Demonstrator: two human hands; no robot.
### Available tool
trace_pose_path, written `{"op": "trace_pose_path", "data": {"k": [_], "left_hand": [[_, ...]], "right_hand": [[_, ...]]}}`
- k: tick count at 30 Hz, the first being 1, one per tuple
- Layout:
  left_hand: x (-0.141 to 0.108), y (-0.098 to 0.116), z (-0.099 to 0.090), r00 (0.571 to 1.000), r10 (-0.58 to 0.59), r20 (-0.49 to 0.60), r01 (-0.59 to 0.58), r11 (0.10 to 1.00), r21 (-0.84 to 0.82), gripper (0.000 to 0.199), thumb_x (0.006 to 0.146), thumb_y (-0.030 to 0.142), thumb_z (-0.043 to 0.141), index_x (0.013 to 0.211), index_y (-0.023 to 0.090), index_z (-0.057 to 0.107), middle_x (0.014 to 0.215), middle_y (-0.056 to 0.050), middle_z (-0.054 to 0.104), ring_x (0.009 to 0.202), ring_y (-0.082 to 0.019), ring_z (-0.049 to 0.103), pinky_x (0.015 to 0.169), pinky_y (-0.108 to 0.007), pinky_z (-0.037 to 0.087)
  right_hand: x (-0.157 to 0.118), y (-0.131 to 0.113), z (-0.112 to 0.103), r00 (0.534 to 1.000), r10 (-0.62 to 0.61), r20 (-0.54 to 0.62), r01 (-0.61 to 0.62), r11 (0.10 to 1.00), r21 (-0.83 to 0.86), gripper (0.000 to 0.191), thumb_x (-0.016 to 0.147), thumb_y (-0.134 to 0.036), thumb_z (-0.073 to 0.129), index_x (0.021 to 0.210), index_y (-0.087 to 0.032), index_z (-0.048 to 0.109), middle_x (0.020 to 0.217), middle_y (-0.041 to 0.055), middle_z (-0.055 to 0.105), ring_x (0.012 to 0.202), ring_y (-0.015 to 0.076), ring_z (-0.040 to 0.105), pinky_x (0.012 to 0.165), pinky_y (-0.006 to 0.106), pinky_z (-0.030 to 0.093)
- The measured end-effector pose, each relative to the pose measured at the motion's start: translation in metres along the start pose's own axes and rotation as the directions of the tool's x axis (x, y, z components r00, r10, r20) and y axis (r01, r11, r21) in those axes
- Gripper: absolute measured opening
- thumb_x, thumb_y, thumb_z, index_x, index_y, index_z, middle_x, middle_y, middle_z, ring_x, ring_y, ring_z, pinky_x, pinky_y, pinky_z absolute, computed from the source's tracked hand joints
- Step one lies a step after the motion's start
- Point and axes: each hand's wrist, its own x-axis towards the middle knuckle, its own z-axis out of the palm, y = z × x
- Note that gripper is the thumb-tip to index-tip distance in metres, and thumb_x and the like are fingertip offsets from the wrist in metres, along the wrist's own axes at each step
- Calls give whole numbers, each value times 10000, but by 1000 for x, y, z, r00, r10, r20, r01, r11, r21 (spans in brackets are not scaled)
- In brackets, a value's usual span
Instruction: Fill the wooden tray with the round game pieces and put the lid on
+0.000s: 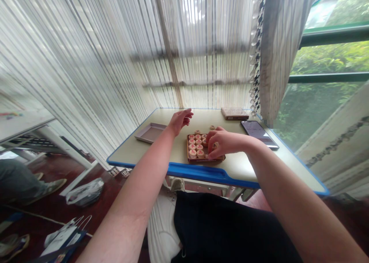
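Observation:
Red-lettered Chinese chess pieces [192, 147] sit in rows in a small brown box [206, 160] near the table's front edge. My right hand [220, 140] is over the box's right side, its fingers and thumb curled around a Chinese chess piece [215, 145] with dark lettering. The hand partly hides that piece and others below it. Two loose pieces lie behind the box, one close to its back edge [197, 132] and another farther right [212, 127]. My left hand [181, 121] hovers left of these, holding nothing, its fingers apart and slightly bent.
A shallow, pale box lid [151, 133] lies at the table's left. Toward the right are a phone [258, 133] and a flat closed box [235, 113]. The table [239, 170] has a blue rim. String curtains hang behind it. A plastic bag [85, 192] rests on the floor.

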Motion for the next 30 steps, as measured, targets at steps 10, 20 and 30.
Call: {"op": "trace_pose_path", "data": {"k": [10, 20, 30], "left_hand": [[0, 0, -1, 1000, 0, 10, 0, 1000, -24, 377, 677, 470, 635, 743, 99, 619, 665, -42, 579, 495, -58, 478, 457, -205, 367], [-1, 6, 0, 999, -37, 19, 38, 998, -40, 389, 704, 495, 579, 746, 111, 627, 646, -37, 584, 493, -63, 488, 466, -207, 367], [-2, 9, -3, 999, -40, 13, 41, 998, -46, 407, 714, 510, 526, 748, 122, 644, 646, -42, 593, 511, -76, 502, 471, -208, 376]], "right_hand": [[0, -1, 3, 998, -3, -61, 1, 999, -32, 186, 656, -265, 592, 765, -296, 739, 1056, 26, 589, 982, 268, 393, 908, 398, 324], [5, 0, 11, 995, -53, -88, 46, 995, -86, 176, 632, -337, 649, 768, -255, 723, 933, 60, 590, 940, 250, 437, 948, 419, 267], [2, -6, 6, 985, 8, -173, -22, 997, -77, 265, 640, -424, 673, 847, -264, 713, 991, 78, 577, 975, 270, 424, 891, 404, 358]]}}
